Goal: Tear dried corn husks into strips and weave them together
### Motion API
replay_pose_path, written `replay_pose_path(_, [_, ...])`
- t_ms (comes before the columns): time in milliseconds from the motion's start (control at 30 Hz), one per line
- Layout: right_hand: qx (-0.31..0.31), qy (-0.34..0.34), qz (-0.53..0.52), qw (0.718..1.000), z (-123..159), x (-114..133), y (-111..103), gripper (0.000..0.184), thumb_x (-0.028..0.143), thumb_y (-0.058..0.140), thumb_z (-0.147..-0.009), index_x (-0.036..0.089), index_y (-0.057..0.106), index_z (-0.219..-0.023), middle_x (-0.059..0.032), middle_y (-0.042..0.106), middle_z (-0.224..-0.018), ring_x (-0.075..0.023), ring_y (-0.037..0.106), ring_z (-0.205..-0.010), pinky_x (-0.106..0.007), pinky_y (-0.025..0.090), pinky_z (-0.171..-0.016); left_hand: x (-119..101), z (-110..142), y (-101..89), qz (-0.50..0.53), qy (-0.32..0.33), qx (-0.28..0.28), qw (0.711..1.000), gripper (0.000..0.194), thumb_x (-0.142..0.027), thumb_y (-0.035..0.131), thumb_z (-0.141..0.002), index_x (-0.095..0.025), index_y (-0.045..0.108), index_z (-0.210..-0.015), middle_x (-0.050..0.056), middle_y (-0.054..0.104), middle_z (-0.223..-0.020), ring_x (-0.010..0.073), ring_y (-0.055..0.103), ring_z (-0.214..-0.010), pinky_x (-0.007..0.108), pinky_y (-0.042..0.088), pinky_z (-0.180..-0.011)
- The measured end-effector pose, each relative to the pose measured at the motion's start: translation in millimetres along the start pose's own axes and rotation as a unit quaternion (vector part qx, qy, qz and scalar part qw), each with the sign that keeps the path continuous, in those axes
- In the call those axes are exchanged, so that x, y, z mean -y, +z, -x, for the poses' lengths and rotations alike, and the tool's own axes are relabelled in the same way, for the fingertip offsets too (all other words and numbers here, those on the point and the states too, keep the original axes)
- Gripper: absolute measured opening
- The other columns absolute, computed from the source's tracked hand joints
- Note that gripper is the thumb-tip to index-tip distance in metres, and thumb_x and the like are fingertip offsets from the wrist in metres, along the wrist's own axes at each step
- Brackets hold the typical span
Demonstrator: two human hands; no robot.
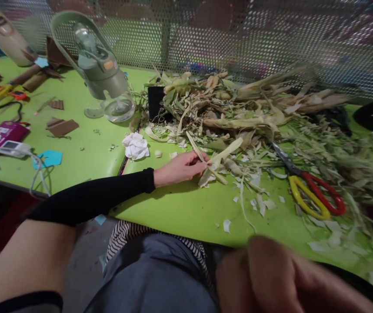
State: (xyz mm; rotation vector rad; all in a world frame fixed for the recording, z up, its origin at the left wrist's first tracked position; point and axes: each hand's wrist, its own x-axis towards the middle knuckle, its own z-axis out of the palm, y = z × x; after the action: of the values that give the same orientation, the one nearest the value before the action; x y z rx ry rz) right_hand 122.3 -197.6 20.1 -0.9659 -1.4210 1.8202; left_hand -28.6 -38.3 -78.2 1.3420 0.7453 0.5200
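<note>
My left hand (pixel 186 168), in a black arm sleeve, is closed in a pinch on pale corn husk strips (pixel 227 150). The strips cross at the fingertips and fan out just above the green table (pixel 186 208). Close to the camera, at the lower right, my right hand (pixel 264 276) is blurred, with its fingers curled in. A thin husk strip (pixel 243 202) runs down the table to its edge; whether the fingers grip it is hidden. Scissors (pixel 310 189) with one red and one yellow handle loop lie to the right, blades among the husks.
A heap of dry husks (pixel 225 100) lies along the perforated metal screen (pixel 206 34). Husk shreds (pixel 333 152) spread at right. A green-lidded bottle (pixel 103 74), crumpled tissue (pixel 136 145), brown scraps (pixel 62 127) and a purple box (pixel 2 134) with a cable are left.
</note>
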Motion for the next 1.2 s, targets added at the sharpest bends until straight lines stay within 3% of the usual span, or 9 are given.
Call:
replay_pose_path(100, [-0.13, -0.067, 0.22, 0.965, -35, 4, -36, 0.023, 0.043, 0.056, -0.098, 0.027, 0.06, -0.082, -0.0031, 0.068, -0.08, -0.0182, 0.059, -0.066, -0.032, 0.046, -0.06, 0, 0, -1.3, 0.06, 0.001, 0.022, 0.998, 0.013, -0.012, 0.045, -0.098, -0.012, 0.055, -0.106, -0.003, 0.061, -0.074, 0.004, 0.051, -0.052, 0.019, 0.04, -0.053])
replay_pose_path(167, [-0.241, -0.074, 0.407, 0.878, -59, -2, -62, 0.021, 0.04, 0.058, -0.095, 0.026, 0.06, -0.08, -0.0039, 0.064, -0.075, -0.0192, 0.054, -0.063, -0.034, 0.04, -0.058, -2, 1, -0.7, 0.121, -0.006, 0.031, 0.992, 0.019, -0.007, 0.04, -0.097, -0.012, 0.055, -0.106, 0.0, 0.064, -0.076, 0.006, 0.057, -0.057, 0.021, 0.047, -0.06])
replay_pose_path(267, [-0.259, -0.044, 0.518, 0.814, -82, -19, -93, 0.03, 0.046, 0.054, -0.097, 0.023, 0.062, -0.08, -0.0055, 0.065, -0.073, -0.0204, 0.056, -0.064, -0.034, 0.038, -0.059, -4, 2, 1.3, 0.173, -0.017, 0.039, 0.984, 0.02, -0.005, 0.038, -0.097, -0.011, 0.057, -0.101, 0.002, 0.066, -0.077, 0.0076, 0.062, -0.065, 0.024, 0.052, -0.069])
replay_pose_path(367, [-0.242, -0.044, 0.479, 0.843, -88, -35, -106, 0.033, 0.051, 0.054, -0.097, 0.022, 0.067, -0.087, -0.0061, 0.071, -0.082, -0.0201, 0.06, -0.069, -0.033, 0.041, -0.062, -4, 1, 2.6, 0.146, -0.013, 0.053, 0.988, 0.011, -0.015, 0.05, -0.098, -0.01, 0.059, -0.094, 0.003, 0.066, -0.078, 0.0076, 0.062, -0.066, 0.024, 0.053, -0.07])
replay_pose_path(533, [-0.249, -0.047, 0.352, 0.901, -85, -43, -100, 0.033, 0.055, 0.063, -0.092, 0.022, 0.072, -0.092, -0.0055, 0.073, -0.086, -0.0203, 0.062, -0.073, -0.033, 0.048, -0.065, 1, 2, 3.2, 0.055, 0.014, 0.065, 0.996, 0.021, -0.027, 0.058, -0.097, -0.012, 0.059, -0.082, 0.001, 0.064, -0.072, 0.0071, 0.058, -0.062, 0.022, 0.051, -0.065])
replay_pose_path(733, [-0.308, -0.029, 0.267, 0.913, -82, -49, -96, 0.037, 0.057, 0.067, -0.088, 0.022, 0.072, -0.079, -0.0032, 0.066, -0.071, -0.0163, 0.054, -0.061, -0.031, 0.042, -0.055, 0, 10, 3.3, 0.022, 0.047, 0.05, 0.997, 0.011, -0.019, 0.057, -0.093, -0.012, 0.064, -0.087, -0.002, 0.063, -0.071, 0.0056, 0.055, -0.062, 0.018, 0.046, -0.06])
replay_pose_path(867, [-0.28, -0.023, 0.277, 0.919, -84, -47, -99, 0.032, 0.054, 0.068, -0.088, 0.022, 0.072, -0.087, -0.0028, 0.067, -0.074, -0.0162, 0.056, -0.062, -0.03, 0.044, -0.055, 0, 9, 4.5, 0.005, 0.014, 0.036, 0.999, 0.009, -0.017, 0.058, -0.089, -0.012, 0.065, -0.089, 0.0, 0.065, -0.073, 0.0072, 0.058, -0.064, 0.021, 0.051, -0.065])
replay_pose_path(1067, [-0.221, -0.079, 0.416, 0.879, -89, -42, -102, 0.018, 0.042, 0.072, -0.084, 0.024, 0.073, -0.089, -0.0076, 0.072, -0.094, -0.0242, 0.066, -0.084, -0.036, 0.05, -0.07, -3, 5, 1.6, 0.003, -0.02, 0.105, 0.994, 0.016, -0.007, 0.052, -0.087, -0.011, 0.068, -0.087, 0.008, 0.074, -0.092, 0.0112, 0.066, -0.083, 0.03, 0.056, -0.088])
replay_pose_path(1200, [-0.231, -0.061, 0.349, 0.906, -89, -41, -105, 0.02, 0.042, 0.069, -0.086, 0.022, 0.068, -0.082, -0.005, 0.07, -0.083, -0.0208, 0.064, -0.074, -0.034, 0.051, -0.064, -5, 4, -5.8, 0.058, -0.044, 0.147, 0.986, 0.026, -0.003, 0.046, -0.093, -0.011, 0.069, -0.1, 0.008, 0.076, -0.099, 0.01, 0.068, -0.087, 0.029, 0.055, -0.093])
